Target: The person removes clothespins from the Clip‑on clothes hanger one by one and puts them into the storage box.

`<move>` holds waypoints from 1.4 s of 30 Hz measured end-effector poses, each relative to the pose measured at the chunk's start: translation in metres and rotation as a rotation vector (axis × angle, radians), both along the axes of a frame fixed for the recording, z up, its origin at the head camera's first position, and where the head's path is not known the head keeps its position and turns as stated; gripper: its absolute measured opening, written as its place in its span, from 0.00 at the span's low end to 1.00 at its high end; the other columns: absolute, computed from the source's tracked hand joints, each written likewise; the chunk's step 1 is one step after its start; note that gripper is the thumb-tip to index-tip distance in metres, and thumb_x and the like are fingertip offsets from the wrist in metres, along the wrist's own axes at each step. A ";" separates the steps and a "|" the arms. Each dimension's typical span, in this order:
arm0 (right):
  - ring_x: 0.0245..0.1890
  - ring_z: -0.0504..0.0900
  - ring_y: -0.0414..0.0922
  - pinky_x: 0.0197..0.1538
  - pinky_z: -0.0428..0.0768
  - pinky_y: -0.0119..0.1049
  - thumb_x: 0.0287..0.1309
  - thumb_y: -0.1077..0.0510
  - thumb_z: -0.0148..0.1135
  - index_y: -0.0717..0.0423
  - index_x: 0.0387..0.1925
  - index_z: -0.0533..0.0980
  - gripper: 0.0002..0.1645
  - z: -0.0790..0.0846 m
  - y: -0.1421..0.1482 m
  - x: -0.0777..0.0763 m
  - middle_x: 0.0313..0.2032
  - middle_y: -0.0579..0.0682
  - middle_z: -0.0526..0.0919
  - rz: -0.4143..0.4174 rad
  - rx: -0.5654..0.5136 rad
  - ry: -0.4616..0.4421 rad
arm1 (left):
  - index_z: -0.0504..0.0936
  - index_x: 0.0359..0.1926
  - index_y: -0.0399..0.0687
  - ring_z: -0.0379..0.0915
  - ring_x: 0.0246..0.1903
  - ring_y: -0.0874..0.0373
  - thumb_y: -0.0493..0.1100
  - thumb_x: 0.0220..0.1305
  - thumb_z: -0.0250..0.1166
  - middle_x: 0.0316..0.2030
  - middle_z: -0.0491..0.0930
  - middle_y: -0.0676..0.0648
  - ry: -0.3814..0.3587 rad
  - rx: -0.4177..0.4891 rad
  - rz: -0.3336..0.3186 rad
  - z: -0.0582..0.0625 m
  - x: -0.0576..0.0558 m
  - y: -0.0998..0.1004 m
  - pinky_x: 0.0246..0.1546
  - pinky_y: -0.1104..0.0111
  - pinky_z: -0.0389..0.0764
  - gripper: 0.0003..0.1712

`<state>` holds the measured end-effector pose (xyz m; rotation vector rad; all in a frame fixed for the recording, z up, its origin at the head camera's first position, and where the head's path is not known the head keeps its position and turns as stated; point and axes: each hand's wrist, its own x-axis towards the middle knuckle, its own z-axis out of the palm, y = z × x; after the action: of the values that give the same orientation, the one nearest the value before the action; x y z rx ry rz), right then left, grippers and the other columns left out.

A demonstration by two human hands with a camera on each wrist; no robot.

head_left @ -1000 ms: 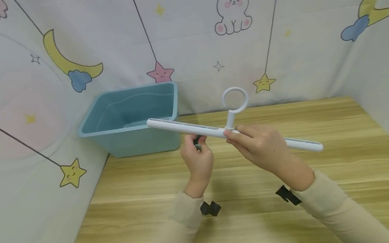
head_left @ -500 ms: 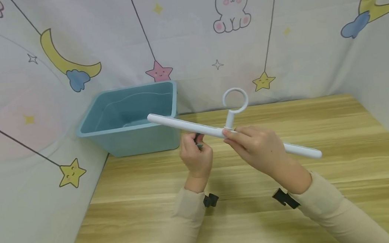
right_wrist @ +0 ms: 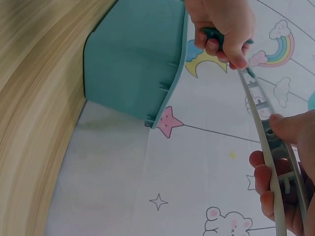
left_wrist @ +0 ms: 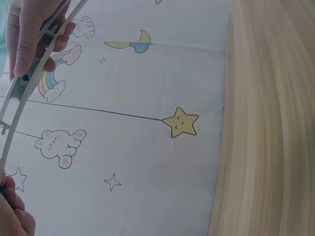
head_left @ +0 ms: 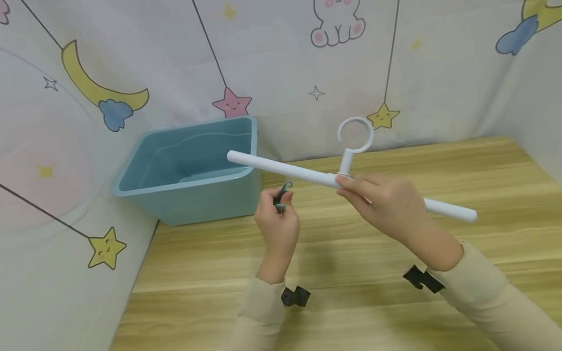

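A white clothes hanger (head_left: 285, 167) with a straight bar and a round open hook is held up in the head view, tilted down toward the right. My right hand (head_left: 394, 206) pinches its middle just below the hook. The wrist views show a hollow, ribbed underside on the hanger (right_wrist: 259, 105). My left hand (head_left: 278, 232) grips a small dark green object (head_left: 282, 192) with a curled, hook-like tip; the fingers hide most of it. In the head view the left hand lies below the hanger's left half. Its dark green object (right_wrist: 212, 33) shows partly between the fingers in the right wrist view.
A blue-green plastic bin (head_left: 210, 201) stands at the back left of the wooden table (head_left: 366, 310), behind the hanger's left end. White cloth walls (head_left: 273, 47) with cartoon prints close off the back and both sides.
The hanger and right hand have shifted right and slightly up, and the bar has rolled to show a plain side. The left hand has drawn slightly left, exposing the green object's curled tip.
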<state>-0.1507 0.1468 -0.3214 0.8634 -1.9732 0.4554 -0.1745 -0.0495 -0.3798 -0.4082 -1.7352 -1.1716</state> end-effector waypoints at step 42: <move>0.16 0.78 0.41 0.16 0.69 0.35 0.66 0.42 0.56 0.53 0.37 0.87 0.22 0.012 0.029 0.003 0.25 0.48 0.86 0.039 -0.086 -0.011 | 0.76 0.54 0.37 0.63 0.38 0.58 0.48 0.69 0.59 0.37 0.71 0.53 -0.771 0.101 -0.282 0.064 -0.072 -0.128 0.37 0.68 0.67 0.21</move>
<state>-0.1474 0.1763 -0.3091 0.8477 -1.9352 0.5653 -0.2469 -0.1777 -0.3159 -0.1380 -2.3018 -1.7675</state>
